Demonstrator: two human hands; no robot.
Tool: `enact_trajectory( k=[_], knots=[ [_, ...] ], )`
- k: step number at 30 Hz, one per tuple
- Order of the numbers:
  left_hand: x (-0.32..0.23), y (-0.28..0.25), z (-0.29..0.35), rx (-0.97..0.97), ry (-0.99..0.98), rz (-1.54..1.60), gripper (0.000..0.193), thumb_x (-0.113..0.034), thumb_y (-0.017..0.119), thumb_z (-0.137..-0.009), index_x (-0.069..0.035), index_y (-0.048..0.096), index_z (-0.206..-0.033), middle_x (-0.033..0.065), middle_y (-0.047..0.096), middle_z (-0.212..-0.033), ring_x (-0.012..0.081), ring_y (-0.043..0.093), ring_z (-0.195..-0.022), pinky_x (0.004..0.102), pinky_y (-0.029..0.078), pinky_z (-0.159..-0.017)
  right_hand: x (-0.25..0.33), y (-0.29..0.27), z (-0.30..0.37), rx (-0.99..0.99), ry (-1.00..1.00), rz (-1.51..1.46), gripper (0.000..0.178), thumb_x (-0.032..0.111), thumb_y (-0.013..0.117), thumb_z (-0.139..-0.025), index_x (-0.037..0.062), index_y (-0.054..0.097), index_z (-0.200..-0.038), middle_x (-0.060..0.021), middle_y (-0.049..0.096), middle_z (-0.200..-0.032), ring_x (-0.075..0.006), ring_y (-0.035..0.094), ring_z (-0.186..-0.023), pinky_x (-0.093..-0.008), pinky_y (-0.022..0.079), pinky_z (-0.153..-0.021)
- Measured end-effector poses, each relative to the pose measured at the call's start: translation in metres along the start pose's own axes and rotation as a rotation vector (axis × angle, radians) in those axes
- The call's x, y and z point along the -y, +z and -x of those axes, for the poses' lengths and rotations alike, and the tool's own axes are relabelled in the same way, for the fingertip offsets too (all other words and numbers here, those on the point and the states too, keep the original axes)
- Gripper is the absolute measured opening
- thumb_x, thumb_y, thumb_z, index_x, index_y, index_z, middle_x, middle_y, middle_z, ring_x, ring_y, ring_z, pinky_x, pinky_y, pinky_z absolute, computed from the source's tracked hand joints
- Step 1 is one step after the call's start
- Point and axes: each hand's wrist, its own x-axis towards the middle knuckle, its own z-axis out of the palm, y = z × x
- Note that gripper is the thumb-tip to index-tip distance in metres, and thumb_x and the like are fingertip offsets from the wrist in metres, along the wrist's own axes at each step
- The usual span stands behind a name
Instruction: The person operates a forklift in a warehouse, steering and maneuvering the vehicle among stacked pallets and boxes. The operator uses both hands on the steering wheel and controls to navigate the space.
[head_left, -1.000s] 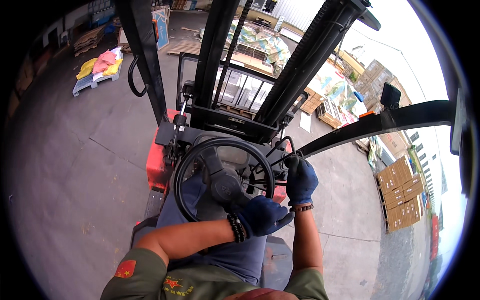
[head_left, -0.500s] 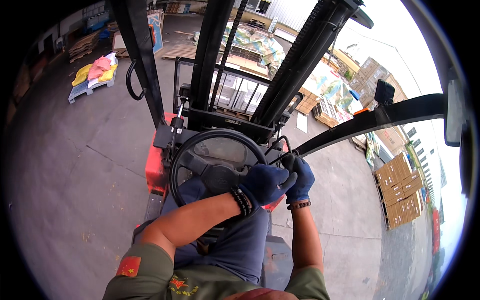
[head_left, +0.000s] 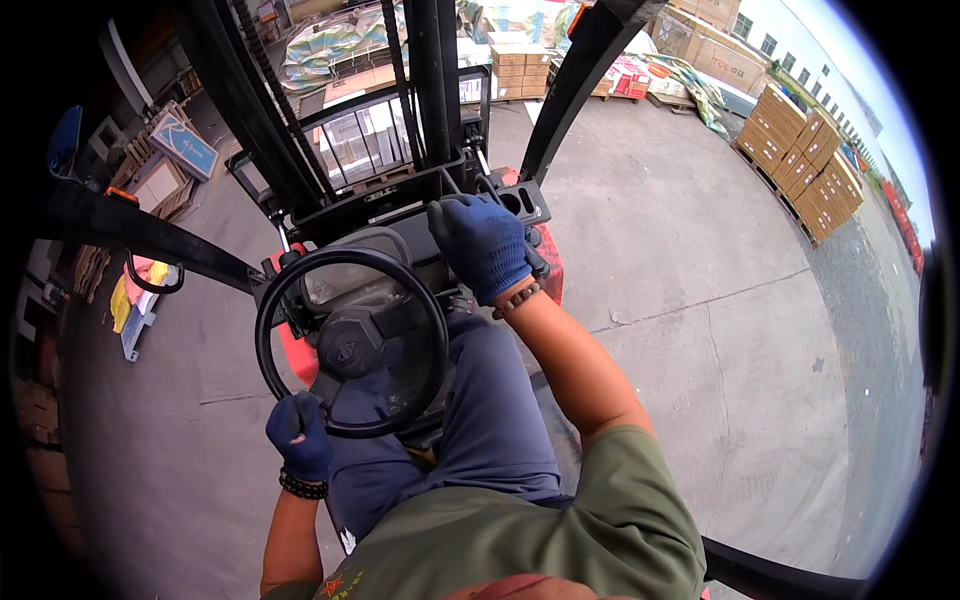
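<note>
Directly ahead of me is the black steering wheel of a forklift. My left hand, in a dark blue glove, is closed at the lower left of its rim; the exact grip is partly hidden. To the right of the wheel, my right hand, gloved the same way, is curled over the control levers beside the dashboard. Its fingers hide most of the lever under them. Beyond the dashboard rises the black mast, with a pallet load of pale wrapped goods showing through the carriage.
Stacked brown cartons stand on a pallet at the right. Tarp-covered goods and more cartons line the far side. On the left are a blue-grey pallet with yellow and pink sacks and leaning boards. Concrete floor surrounds the forklift.
My left hand has gone from the wheel's right side to its lower left. My right hand stays by the levers. The view has swung, with the right-hand cartons now higher in it.
</note>
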Motion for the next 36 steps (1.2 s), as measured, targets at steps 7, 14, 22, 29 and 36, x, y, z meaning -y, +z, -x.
enact_trajectory(
  k=[7,14,22,29,36],
  knots=[
    [-0.168,0.359,0.087,0.459,0.481,-0.080,0.016,-0.011,0.090,-0.083,-0.011,0.076,-0.089,0.0098,0.067,-0.078,0.0348,0.065,-0.071,0.0456,0.047,-0.066,-0.317,-0.071,0.128,-0.102,0.088,-0.045,0.022,0.029,0.078,-0.104,0.0121,0.077,-0.090,-0.0104,0.080,-0.093,-0.0357,0.076,-0.084,-0.0482,0.062,-0.072],
    [-0.082,0.291,0.014,0.510,0.495,-0.031,0.016,-0.016,0.092,-0.087,-0.013,0.076,-0.088,0.0072,0.066,-0.073,0.0318,0.065,-0.067,0.0452,0.046,-0.063,-0.228,0.023,0.078,-0.060,0.123,-0.048,0.022,0.029,0.075,-0.106,0.0109,0.078,-0.094,-0.0114,0.080,-0.097,-0.0366,0.076,-0.087,-0.0474,0.061,-0.076],
    [0.043,-0.031,-0.108,0.513,0.457,0.011,0.016,-0.016,0.093,-0.085,-0.015,0.078,-0.089,0.0058,0.067,-0.073,0.0317,0.065,-0.066,0.0447,0.047,-0.063,0.098,0.141,-0.047,-0.058,0.104,-0.044,0.022,0.030,0.074,-0.109,0.0098,0.078,-0.100,-0.0127,0.081,-0.101,-0.0379,0.077,-0.092,-0.0485,0.062,-0.078],
    [0.087,-0.227,-0.171,0.459,0.525,-0.005,0.017,-0.021,0.095,-0.086,-0.017,0.078,-0.088,0.0044,0.066,-0.070,0.0286,0.064,-0.063,0.0422,0.047,-0.061,0.296,0.172,-0.119,-0.025,0.120,-0.033,0.019,0.025,0.074,-0.109,0.0074,0.080,-0.107,-0.0153,0.082,-0.106,-0.0395,0.077,-0.096,-0.0482,0.062,-0.083],
    [0.152,-0.292,-0.207,0.415,0.540,0.026,0.030,-0.026,0.091,-0.095,-0.016,0.068,-0.077,0.0038,0.057,-0.063,0.0264,0.060,-0.056,0.0414,0.047,-0.056,0.404,0.225,-0.069,-0.018,0.135,-0.095,0.013,0.011,0.075,-0.106,0.0040,0.083,-0.113,-0.0153,0.084,-0.119,-0.0370,0.080,-0.109,-0.0450,0.063,-0.095]
  ],
)
